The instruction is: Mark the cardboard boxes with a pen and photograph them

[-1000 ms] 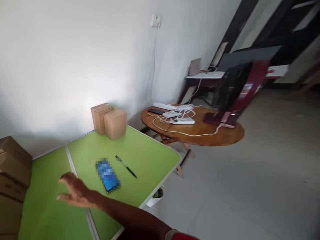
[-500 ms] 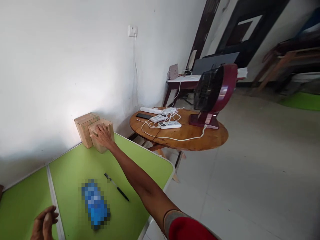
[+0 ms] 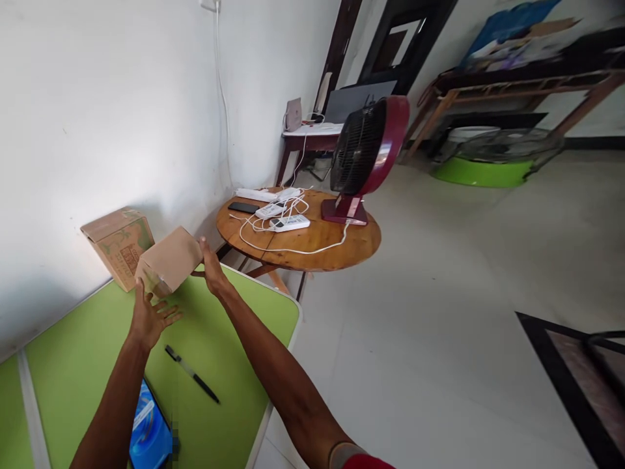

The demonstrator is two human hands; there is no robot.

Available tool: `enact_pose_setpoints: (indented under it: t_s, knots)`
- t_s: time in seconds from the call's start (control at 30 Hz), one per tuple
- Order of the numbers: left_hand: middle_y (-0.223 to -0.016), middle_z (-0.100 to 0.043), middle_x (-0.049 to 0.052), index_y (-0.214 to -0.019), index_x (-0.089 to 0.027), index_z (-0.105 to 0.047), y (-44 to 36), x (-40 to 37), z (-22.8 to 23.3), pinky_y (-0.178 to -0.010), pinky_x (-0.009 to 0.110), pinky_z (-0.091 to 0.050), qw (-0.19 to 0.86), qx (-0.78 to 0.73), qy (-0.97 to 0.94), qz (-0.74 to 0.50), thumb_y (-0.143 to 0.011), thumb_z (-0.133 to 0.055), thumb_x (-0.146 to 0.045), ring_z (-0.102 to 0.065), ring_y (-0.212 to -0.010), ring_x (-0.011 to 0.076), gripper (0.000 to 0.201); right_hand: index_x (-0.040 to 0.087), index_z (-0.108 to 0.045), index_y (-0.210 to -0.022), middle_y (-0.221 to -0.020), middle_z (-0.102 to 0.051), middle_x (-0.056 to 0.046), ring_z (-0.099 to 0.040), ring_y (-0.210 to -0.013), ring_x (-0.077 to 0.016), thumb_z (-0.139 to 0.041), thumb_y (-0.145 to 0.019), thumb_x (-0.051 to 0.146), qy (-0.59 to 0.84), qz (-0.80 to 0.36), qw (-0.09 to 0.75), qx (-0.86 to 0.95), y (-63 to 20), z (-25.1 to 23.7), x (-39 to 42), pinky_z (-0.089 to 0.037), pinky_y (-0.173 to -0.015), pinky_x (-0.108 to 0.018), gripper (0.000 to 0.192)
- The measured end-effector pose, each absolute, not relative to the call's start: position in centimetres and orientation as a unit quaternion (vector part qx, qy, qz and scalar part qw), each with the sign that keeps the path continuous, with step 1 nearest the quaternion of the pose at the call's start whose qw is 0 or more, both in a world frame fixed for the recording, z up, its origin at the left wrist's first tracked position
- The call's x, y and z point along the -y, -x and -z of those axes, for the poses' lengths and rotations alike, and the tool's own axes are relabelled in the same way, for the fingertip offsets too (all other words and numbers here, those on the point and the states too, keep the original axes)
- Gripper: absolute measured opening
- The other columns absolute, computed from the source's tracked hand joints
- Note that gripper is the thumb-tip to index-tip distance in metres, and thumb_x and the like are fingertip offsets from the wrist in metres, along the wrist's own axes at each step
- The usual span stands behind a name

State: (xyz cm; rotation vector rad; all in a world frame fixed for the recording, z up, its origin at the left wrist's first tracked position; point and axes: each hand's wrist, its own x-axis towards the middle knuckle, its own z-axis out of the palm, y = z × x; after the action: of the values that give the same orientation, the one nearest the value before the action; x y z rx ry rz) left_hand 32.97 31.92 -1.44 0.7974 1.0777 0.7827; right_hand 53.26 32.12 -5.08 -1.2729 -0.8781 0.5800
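Note:
A plain brown cardboard box [image 3: 172, 258] is tilted, raised off the green table [image 3: 229, 339]. My right hand [image 3: 212, 268] grips its right side, thumb on the near edge and the other fingers partly hidden underneath. My left hand [image 3: 149, 317] is at its lower left corner, fingers spread and thumb tip at the cardboard; whether it bears any weight I cannot tell. A second cardboard box [image 3: 122, 251] with printed markings stands behind to the left, against the wall. A black pen [image 3: 193, 374] lies on the table, and a phone with a blue screen [image 3: 149, 430] is partly hidden by my left forearm.
A round wooden table [image 3: 312, 251] to the right holds white power strips [image 3: 290, 223], tangled cords, a dark phone [image 3: 243, 208] and a maroon fan [image 3: 371, 153]. A white wall [image 3: 107, 111] bounds the green table's far side. Beyond is a cluttered wooden bench [image 3: 527, 85].
My right hand has shifted from the box's top to its right side, and the box is now tilted. My left hand has come up to the box. The view has turned right.

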Motion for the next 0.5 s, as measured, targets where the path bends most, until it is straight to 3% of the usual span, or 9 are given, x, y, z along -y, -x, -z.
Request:
enact_pose_setpoints:
  t_s: [0.1, 0.17, 0.27, 0.4, 0.5]
  knots:
    - [-0.179, -0.035, 0.039, -0.181, -0.017, -0.025, -34.6, -33.5, 1.3, -0.108, 0.073, -0.062, 0.738, -0.489, -0.317, -0.340, -0.091, -0.046, -0.103, -0.053, -0.159, 0.0569, 0.126, 0.026, -0.071, -0.144, -0.149, -0.075, -0.017, -0.068, -0.137, -0.0350, -0.032, -0.102, 0.099, 0.504, -0.393, 0.711, 0.293, -53.3, 5.9, -31.9, -0.066, -0.099, -0.052, 0.093]
    - [-0.173, -0.047, 0.035, -0.177, -0.018, -0.034, -34.6, -34.0, 1.2, -0.107, 0.076, -0.061, 0.743, -0.490, -0.297, -0.345, -0.089, -0.044, -0.105, -0.055, -0.157, 0.0563, 0.124, 0.025, -0.076, -0.123, -0.136, -0.079, -0.015, -0.070, -0.129, -0.0336, -0.041, -0.096, 0.103, 0.474, -0.430, 0.721, 0.266, -53.0, 6.3, -31.2, -0.065, -0.091, -0.045, 0.090]
    - [-0.149, -0.071, 0.025, -0.160, -0.025, -0.057, -33.6, -34.0, 0.8, -0.105, 0.074, -0.063, 0.741, -0.487, -0.280, -0.368, -0.092, -0.052, -0.098, -0.067, -0.144, 0.0509, 0.100, 0.023, -0.072, -0.101, -0.118, -0.080, -0.013, -0.070, -0.115, -0.0299, -0.049, -0.088, 0.107, 0.461, -0.452, 0.714, 0.270, -52.6, 6.4, -29.8, -0.060, -0.082, -0.036, 0.088]
    - [-0.116, -0.081, 0.016, -0.134, -0.024, -0.071, -31.8, -32.1, 0.1, -0.099, 0.065, -0.068, 0.731, -0.483, -0.279, -0.393, -0.093, -0.070, -0.076, -0.077, -0.124, 0.0448, 0.066, 0.024, -0.065, -0.088, -0.107, -0.076, -0.008, -0.068, -0.107, -0.0278, -0.066, -0.078, 0.105, 0.464, -0.438, 0.719, 0.275, -51.4, 5.7, -27.7, -0.057, -0.080, -0.034, 0.081]
    - [-0.117, -0.083, 0.013, -0.124, -0.024, -0.075, -29.7, -28.7, -0.1, -0.101, 0.059, -0.069, 0.726, -0.441, -0.319, -0.421, -0.085, -0.080, -0.065, -0.077, -0.128, 0.0435, 0.057, 0.026, -0.062, -0.089, -0.103, -0.075, -0.005, -0.067, -0.103, -0.0270, -0.074, -0.078, 0.098, 0.441, -0.432, 0.732, 0.288, -49.8, 4.7, -25.2, -0.057, -0.086, -0.036, 0.074]
